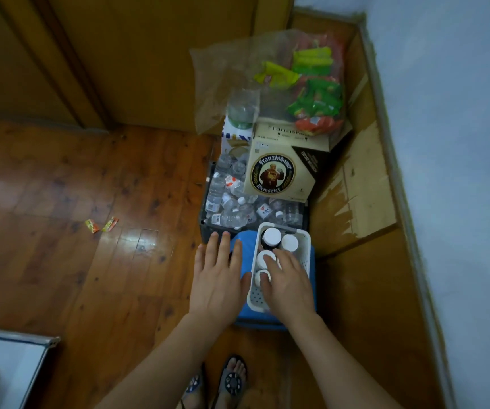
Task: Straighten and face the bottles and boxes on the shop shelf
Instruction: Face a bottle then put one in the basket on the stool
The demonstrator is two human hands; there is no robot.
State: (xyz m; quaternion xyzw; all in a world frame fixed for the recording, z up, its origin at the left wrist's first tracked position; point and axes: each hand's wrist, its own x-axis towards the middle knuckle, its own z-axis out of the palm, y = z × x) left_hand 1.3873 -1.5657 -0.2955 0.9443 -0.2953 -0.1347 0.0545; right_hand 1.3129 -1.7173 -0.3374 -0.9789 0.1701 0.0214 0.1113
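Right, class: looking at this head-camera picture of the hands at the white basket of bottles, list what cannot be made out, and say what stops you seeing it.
1. Head view: the right hand covers part of the white basket, so any grip on a cap is unclear.
2. The dark bottle shows only its cap; its label faces away from the camera.
3. The crate of water bottles is partly hidden behind the Franziskaner box.
4. The small wrappers on the floor are too small to read.

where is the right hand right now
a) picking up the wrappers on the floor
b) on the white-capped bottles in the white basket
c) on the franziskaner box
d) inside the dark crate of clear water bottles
b: the right hand reaches into the white basket, its fingers resting on the caps of the white-capped bottles, while the left hand lies flat and open beside the basket.
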